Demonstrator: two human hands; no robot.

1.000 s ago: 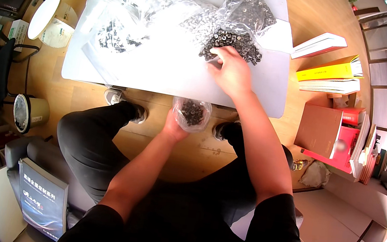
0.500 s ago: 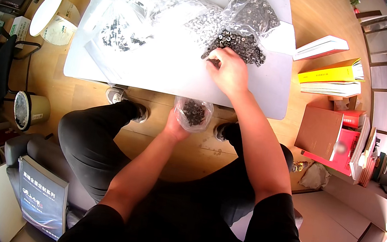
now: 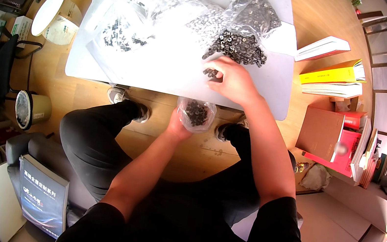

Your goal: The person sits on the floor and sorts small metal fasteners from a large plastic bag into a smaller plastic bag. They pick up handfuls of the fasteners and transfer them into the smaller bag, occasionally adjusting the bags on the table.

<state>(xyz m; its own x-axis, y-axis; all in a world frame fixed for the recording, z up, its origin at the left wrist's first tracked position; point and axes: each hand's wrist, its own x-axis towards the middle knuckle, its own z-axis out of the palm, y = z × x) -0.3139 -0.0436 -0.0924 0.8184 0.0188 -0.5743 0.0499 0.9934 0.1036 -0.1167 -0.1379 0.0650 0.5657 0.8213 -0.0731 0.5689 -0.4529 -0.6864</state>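
Just below the table's near edge, my left hand (image 3: 179,126) grips a clear plastic bag (image 3: 208,122), its mouth spread wide. Small dark metal parts (image 3: 196,113) lie in the bottom of it. Over the table (image 3: 160,77), my right hand (image 3: 233,80) curls its fingers around several small dark parts (image 3: 211,73). Beyond that hand is a loose pile of the same dark parts (image 3: 240,47). It spills from a large clear bag (image 3: 253,10) full of them.
Light-coloured small parts (image 3: 202,25) lie left of the dark pile, washed out by glare. Another clear bag (image 3: 122,31) of black and white pieces sits on the table's left. Upright books (image 3: 331,76) and a box (image 3: 319,131) stand to the right; a bin (image 3: 39,109) stands left.
My right hand has drawn back from the dark pile toward the near edge, bringing several small parts along. My left hand and its bag have barely moved.
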